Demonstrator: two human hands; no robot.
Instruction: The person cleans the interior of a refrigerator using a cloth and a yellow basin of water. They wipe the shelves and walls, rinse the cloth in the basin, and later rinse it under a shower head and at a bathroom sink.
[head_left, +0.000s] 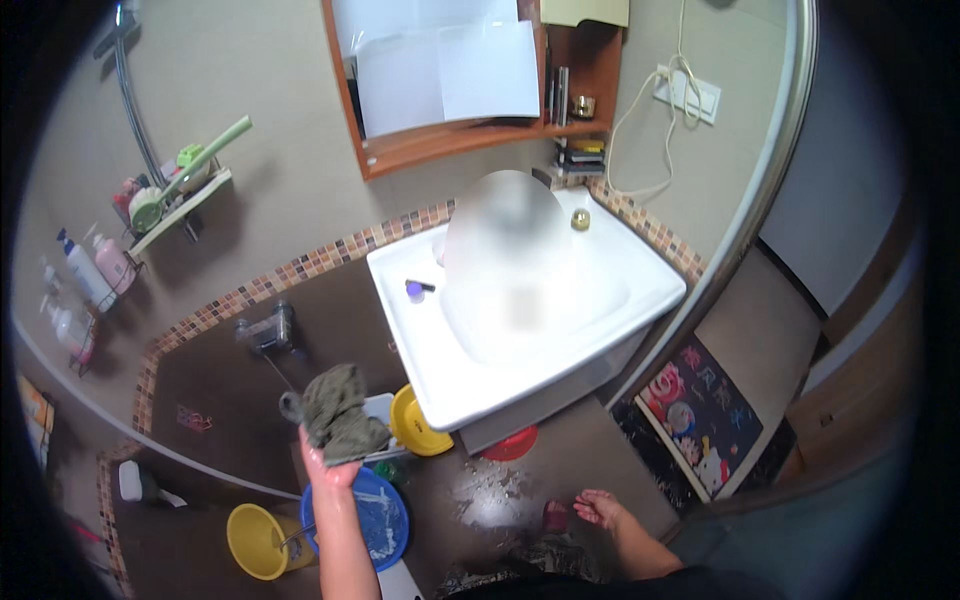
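Note:
A crumpled grey-green cloth (341, 416) rests in my left hand (328, 463), which is raised over the wet floor to the left of the white washbasin (411, 360). Below that arm stands a blue bucket (396, 517), with whitish streaks inside it. Lower right, my right hand (598, 508) hangs above the floor with its fingers apart, and nothing is in it. Close by it shows a dark red slipper (555, 516). A blurred patch hides the middle of the basin.
Left of the bucket stands a yellow bucket (259, 541). A yellow basin (420, 427) and a red basin (511, 444) sit partly beneath the washbasin. Pump bottles (88, 274) and a loaded shelf (184, 210) line the left wall. A printed mat (701, 412) lies at the right.

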